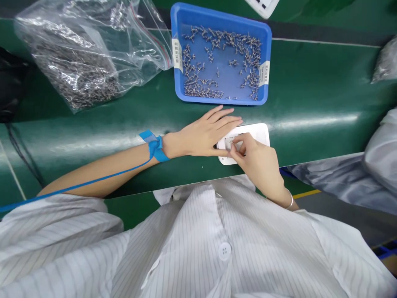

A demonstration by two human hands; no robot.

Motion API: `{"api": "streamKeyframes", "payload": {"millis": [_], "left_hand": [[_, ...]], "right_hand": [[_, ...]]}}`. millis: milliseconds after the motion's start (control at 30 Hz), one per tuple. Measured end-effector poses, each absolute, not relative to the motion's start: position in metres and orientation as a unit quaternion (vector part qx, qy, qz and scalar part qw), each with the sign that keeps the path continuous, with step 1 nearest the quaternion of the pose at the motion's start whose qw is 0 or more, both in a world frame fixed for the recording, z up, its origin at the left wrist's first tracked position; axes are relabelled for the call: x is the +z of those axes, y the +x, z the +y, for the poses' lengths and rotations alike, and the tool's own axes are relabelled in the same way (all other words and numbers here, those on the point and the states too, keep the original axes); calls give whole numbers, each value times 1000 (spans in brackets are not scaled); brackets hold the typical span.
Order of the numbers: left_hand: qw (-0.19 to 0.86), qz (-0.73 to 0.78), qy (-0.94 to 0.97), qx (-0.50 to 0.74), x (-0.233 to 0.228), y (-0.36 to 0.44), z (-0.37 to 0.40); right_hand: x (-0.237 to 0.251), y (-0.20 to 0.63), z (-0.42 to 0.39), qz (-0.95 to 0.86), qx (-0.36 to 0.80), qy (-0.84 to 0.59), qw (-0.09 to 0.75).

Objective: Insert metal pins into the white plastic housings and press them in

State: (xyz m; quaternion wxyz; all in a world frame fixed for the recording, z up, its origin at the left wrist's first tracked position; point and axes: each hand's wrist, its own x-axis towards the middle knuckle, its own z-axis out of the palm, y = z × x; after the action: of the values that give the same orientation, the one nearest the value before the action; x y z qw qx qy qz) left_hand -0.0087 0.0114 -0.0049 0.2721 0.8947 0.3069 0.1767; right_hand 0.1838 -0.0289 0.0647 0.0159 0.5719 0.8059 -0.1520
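A small white plastic piece (248, 138) is being held flat on the green counter (310, 95), just in front of the blue tray (221, 54) of tiny metal pins (217, 62). The left hand (201, 136) is being laid over the piece's left end with its fingers spread and pressed flat, nothing being pinched by it; a blue strap (155, 147) is being worn at that wrist. The right hand's (257, 159) grip is being pressed together, thumb against forefinger, over the middle of the piece; whether a pin is being pinched there cannot be told, as anything that small is being hidden by the fingertips. A clear bag (87, 49) of more metal parts is lying well apart on the far left. Judged from this, a pin could be dropped or seated crooked if the pinch is loosened early, and the piece could be slid along the glossy counter if the flat hand's pressure is eased while the other is pushing.
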Motion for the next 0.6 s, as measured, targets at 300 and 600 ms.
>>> {"api": "streamKeyframes", "payload": {"millis": [300,600], "left_hand": [[276,309,895,166,-5,-9,11],[278,312,894,162,-6,-8,11]], "right_hand": [[59,176,-29,803,-99,586,42],[56,175,-32,817,-78,571,15]]}}
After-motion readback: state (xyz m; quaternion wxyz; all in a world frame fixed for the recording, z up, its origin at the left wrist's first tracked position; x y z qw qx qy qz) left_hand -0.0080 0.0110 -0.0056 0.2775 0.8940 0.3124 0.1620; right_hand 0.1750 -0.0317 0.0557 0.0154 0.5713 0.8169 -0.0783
